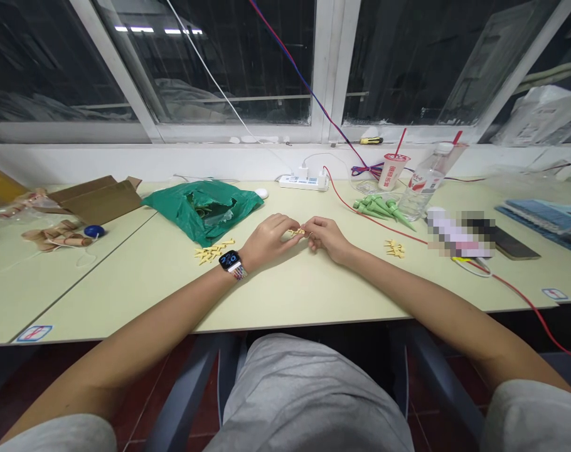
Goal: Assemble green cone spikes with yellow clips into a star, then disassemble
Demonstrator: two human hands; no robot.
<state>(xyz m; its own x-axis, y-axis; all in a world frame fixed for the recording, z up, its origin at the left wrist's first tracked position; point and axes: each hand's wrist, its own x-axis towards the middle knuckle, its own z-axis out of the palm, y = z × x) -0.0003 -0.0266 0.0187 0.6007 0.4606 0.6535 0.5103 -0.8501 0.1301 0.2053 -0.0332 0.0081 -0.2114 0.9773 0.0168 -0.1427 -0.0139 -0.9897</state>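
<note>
My left hand (267,241) and my right hand (327,238) meet at the middle of the pale table (139,295), their fingertips pinching a small yellow folded piece (295,232) between them. Its exact shape is partly hidden by my fingers. A loose pile of similar yellow pieces (210,252) lies left of my left hand, and a smaller pile (394,248) lies right of my right hand. Several green cone-shaped pieces (380,209) sit farther right. A smartwatch (229,263) is on my left wrist.
A green plastic bag (203,210) and a cardboard box (95,199) stand at the back left. A power strip (303,182), a plastic bottle (421,179), a red-strawed cup (393,171), a phone (516,243) and a red cable (384,226) lie to the right.
</note>
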